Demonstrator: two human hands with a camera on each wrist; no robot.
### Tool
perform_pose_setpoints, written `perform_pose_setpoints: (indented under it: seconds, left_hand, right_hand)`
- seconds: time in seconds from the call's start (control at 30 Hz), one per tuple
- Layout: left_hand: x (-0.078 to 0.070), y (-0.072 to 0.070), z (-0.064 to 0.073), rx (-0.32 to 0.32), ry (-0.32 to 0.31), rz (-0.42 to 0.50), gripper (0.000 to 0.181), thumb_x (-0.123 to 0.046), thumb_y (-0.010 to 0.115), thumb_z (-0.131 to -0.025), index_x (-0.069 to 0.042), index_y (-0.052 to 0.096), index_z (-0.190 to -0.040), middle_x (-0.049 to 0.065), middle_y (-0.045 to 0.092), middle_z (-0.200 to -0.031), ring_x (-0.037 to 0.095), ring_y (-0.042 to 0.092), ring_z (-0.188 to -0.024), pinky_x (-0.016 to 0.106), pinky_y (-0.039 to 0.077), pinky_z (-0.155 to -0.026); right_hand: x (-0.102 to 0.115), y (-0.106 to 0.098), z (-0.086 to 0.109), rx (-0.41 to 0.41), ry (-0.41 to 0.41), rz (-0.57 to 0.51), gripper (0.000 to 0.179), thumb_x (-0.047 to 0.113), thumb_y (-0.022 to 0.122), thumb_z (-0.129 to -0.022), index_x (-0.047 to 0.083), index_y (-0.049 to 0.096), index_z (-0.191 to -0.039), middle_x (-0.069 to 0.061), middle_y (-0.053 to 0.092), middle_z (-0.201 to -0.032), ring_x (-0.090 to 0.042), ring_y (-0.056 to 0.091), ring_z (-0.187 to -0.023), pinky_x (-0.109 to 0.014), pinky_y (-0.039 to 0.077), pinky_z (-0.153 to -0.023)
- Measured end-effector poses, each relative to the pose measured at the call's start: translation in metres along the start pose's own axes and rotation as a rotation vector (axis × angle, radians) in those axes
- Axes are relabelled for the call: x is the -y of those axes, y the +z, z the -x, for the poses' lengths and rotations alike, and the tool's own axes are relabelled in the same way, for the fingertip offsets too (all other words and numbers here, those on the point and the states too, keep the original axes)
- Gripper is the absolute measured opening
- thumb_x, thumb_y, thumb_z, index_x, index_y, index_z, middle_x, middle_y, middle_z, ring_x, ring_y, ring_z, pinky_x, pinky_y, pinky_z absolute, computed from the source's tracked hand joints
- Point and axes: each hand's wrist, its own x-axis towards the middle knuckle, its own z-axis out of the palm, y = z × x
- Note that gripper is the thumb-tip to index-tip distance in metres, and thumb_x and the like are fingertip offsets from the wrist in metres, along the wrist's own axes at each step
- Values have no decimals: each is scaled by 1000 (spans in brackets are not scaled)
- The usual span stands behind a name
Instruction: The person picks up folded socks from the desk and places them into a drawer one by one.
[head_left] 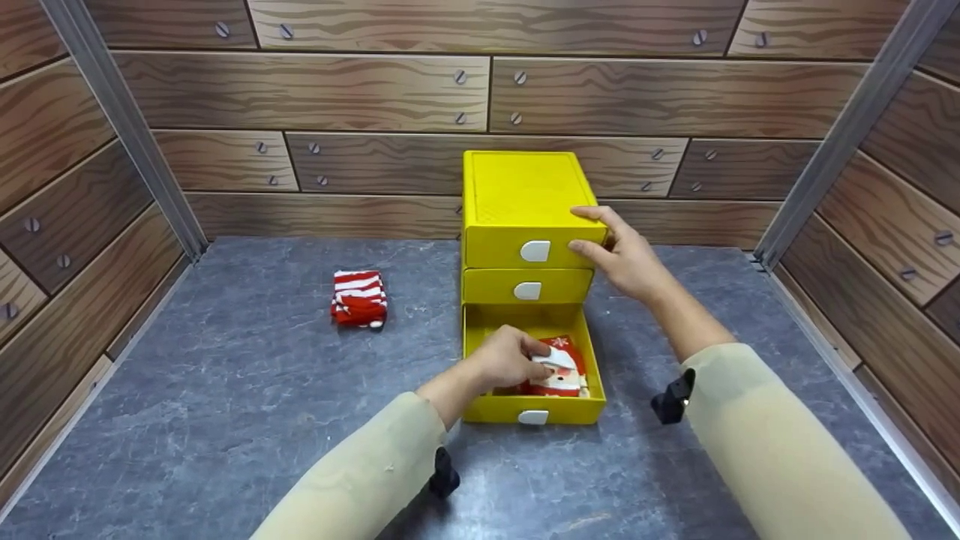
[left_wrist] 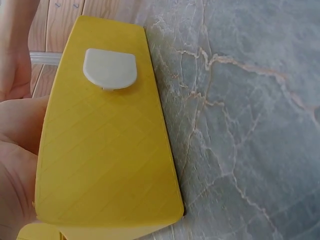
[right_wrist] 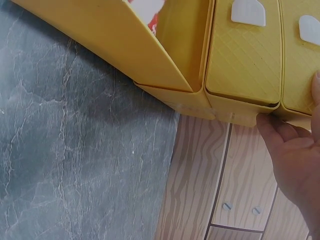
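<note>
A yellow drawer cabinet (head_left: 529, 187) with white handles stands upright, its bottom drawer (head_left: 592, 352) pulled out. Inside that drawer lies a folded red-and-white cloth with a Santa face (head_left: 561, 367). My left hand (head_left: 504, 360) reaches over the drawer's left side and pinches the cloth's left part between thumb and fingers. In the left wrist view, the drawer front (left_wrist: 107, 140) hides the fingertips. My right hand (head_left: 626, 255) grips the cabinet's upper right corner, thumb on the front and fingers on the top and side. The right wrist view shows several fingers (right_wrist: 272, 132) against the side.
A folded red-and-white striped cloth (head_left: 360, 298) lies on the grey marbled table (head_left: 262, 375), left of the cabinet. The two upper drawers (head_left: 491, 285) are closed. Wood-patterned walls (head_left: 337, 90) with metal corner posts (head_left: 120, 112) enclose the back and sides.
</note>
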Motion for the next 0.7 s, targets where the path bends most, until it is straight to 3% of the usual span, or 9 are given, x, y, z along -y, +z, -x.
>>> perform_pose_setpoints:
  seconds: [0.3, 0.5, 0.7]
  left_hand:
    - [0, -4, 3, 51, -72, -39, 39, -19, 85, -93, -15, 78, -131, 0, 72, -113, 18, 61, -97, 31, 53, -84]
    - [2, -8, 4, 45, -44, -35, 38, -16, 84, -92, -16, 79, -130, 3, 70, -123, 17, 61, -99, 28, 54, -82]
    - [1, -15, 7, 35, -19, -34, 38, -15, 83, -94, -16, 78, -131, 4, 71, -122, 16, 62, -74, 28, 55, -66]
  right_hand:
    - [1, 0, 0, 3, 15, 9, 53, 34, 65, -108, 26, 48, -157, -19, 61, -130, -29, 61, -105, -35, 53, -87]
    - [1, -1, 0, 4, 19, 8, 54, 36, 65, -107, 26, 48, -157, -19, 61, -127, -29, 60, -104, -35, 52, -86]
    - [0, -1, -1, 6, 16, 9, 53, 34, 65, -108, 24, 48, -157, -19, 62, -124, -28, 61, -102, -34, 52, -84]
